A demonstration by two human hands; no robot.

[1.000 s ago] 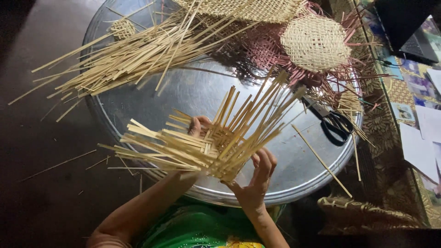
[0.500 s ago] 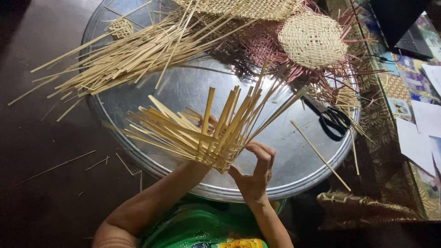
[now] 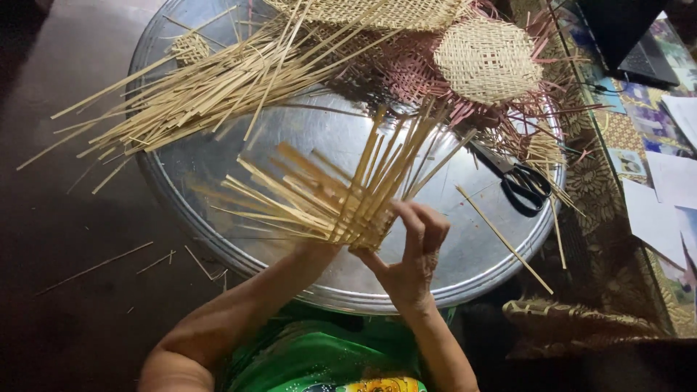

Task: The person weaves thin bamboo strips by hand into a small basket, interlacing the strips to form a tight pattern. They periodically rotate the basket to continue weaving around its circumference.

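Half-woven strip bundle (image 3: 341,196) sat over the near-centre of the round metal tray (image 3: 465,254), lifted at an angle, loose strip ends fanning up and to the left. Woven base of it was at the lower right of the bundle, by the hands.

Right hand (image 3: 410,254) was at the woven base, fingers curled round its right edge, thumb side pressing the weave: gripping it, not spread. Left hand (image 3: 319,243) was mostly hidden under the strips; only the wrist and forearm showed coming up from below, so couldn't tell how its fingers were set, though it was touching the bundle's underside.

On the tray's far-left rim: big loose pile of pale strips (image 3: 210,87), many ends overhanging the rim onto the dark floor (image 3: 65,254). Small woven square (image 3: 190,48) at the far-left edge, just beside the pile. Far edge: large flat woven mat (image 3: 377,11), partly cut off by the frame. Far-right: round woven disc (image 3: 486,58) lying on pinkish strips (image 3: 406,69). Black-handled scissors (image 3: 519,180) at the right edge of the tray, closed, near a single loose strip (image 3: 504,239) lying diagonally to the near-right rim.

A few stray strips lay on the floor left of the tray. Patterned cloth (image 3: 617,239) with papers (image 3: 661,210) to the right.
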